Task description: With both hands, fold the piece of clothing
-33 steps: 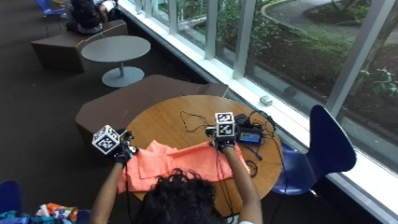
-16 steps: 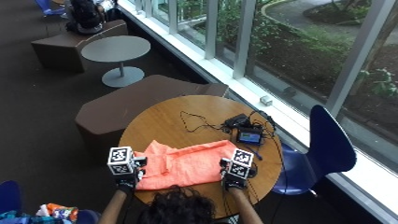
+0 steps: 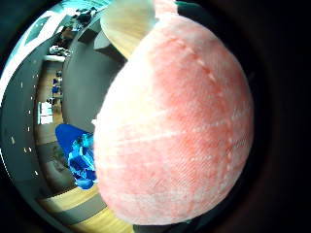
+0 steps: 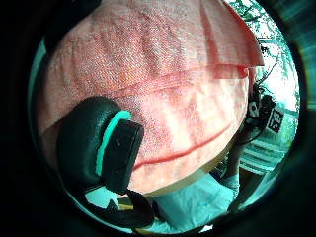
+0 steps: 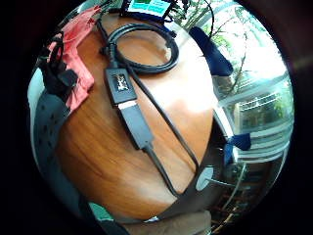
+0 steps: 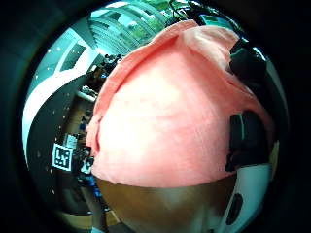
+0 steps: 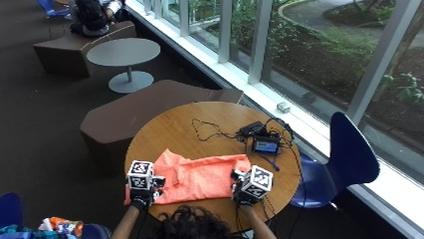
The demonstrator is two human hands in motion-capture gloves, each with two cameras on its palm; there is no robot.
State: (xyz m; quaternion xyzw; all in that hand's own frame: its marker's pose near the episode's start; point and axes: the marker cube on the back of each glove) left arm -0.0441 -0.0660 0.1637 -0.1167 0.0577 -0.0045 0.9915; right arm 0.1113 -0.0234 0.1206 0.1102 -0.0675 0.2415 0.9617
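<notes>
With the orange garment (image 7: 199, 178) folded along the round table's (image 7: 192, 124) near edge, the left hand (image 7: 141, 195) and right hand (image 7: 244, 193) each pinch a near corner, seemingly mid-fold; next likely another fold.

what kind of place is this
Likely a lounge or common area of an office or campus building: tall windows facing greenery, a low brown bench, small round tables, and a blue chair.
</notes>
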